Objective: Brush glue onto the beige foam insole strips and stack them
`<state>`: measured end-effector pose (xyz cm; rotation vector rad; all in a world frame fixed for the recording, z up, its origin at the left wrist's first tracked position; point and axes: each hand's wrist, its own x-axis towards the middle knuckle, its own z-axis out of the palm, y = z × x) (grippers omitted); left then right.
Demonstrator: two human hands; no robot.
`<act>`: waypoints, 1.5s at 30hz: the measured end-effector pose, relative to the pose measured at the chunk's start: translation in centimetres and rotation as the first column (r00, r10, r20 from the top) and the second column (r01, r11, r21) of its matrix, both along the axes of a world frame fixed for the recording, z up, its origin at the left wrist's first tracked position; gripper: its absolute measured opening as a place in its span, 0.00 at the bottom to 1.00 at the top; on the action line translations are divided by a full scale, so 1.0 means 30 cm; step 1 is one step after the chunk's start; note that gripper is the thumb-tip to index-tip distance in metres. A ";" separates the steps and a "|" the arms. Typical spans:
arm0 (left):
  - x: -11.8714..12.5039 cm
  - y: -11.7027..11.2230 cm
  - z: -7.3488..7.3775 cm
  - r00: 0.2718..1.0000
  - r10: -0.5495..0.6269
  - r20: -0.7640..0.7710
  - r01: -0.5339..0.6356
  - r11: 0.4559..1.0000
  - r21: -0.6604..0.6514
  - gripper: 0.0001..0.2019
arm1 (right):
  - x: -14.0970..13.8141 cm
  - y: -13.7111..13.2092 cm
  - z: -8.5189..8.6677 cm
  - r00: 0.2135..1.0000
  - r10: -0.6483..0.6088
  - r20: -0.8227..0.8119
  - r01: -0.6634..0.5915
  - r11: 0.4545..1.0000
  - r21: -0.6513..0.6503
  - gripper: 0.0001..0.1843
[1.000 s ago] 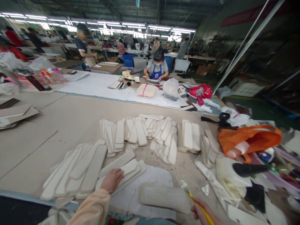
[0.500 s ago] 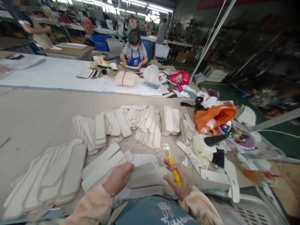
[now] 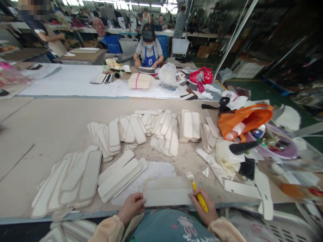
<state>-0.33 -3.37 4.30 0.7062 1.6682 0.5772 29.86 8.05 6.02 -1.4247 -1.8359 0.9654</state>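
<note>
A pale rectangular panel (image 3: 168,197) with a greyer strip along its far side lies in front of me, over a white sheet (image 3: 161,168). My left hand (image 3: 131,207) pinches the panel's near left corner between thumb and fingers. In my right hand (image 3: 206,207) is a yellow-handled brush (image 3: 200,199), its white-coated bristles pointing away from me. The fingertips of that hand also touch the panel's right end. Left of the sheet, a stack of cream strips with rounded ends (image 3: 121,179) lies at a slant, and a larger fanned pile (image 3: 68,183) lies beyond it.
More fanned piles of small pale pieces (image 3: 136,129) lie farther back. On the right are a white container with a dark nozzle (image 3: 227,154), an orange bag (image 3: 247,116) and a purple basin (image 3: 285,151). A co-worker (image 3: 148,50) sits at the opposite table.
The blurred panel now lies still and squared to me. My left hand has come down to its near left corner, and my right hand, still holding the brush, has reached its right end.
</note>
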 end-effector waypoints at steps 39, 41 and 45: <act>-0.009 0.125 -0.090 0.859 -0.067 -0.508 0.021 0.995 -0.096 0.08 | -0.063 0.145 -0.158 0.913 0.170 0.372 -0.269 0.935 0.232 0.06; -0.014 0.125 -0.096 0.856 -0.080 -0.511 0.030 0.994 -0.107 0.09 | -0.082 0.137 -0.133 0.912 0.283 0.297 -0.359 0.901 0.243 0.08; -0.030 0.120 -0.128 0.852 -0.075 -0.518 0.017 0.993 -0.115 0.14 | -0.158 0.112 -0.118 0.790 0.595 0.150 -0.614 0.762 0.208 0.05</act>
